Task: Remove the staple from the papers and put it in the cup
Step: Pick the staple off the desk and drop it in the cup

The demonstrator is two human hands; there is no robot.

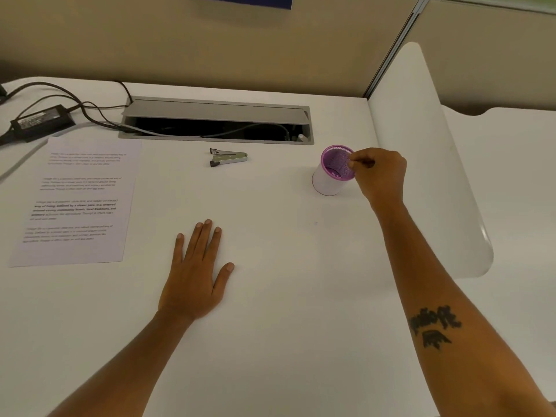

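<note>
Left hand [195, 275] rests flat, empty, on the tabletop [285, 296]; right hand [380, 173] pinches shut at the mesh cup's [332, 173] rim, staple too small to see; released early, it could fall outside.

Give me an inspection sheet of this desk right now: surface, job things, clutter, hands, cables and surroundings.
Surface: white desk, bare at centre.
Job's things: printed white papers flat at left; metal staple remover lying at the back; white cup with purple mesh lining upright at right; staple too small to tell.
Clutter: nothing seen.
Hands: left hand flat, open on the desk; right hand pinched at the cup's rim.
Cables: black power adapter and cords run into the grey cable tray.
Surroundings: beige partition wall.
</note>
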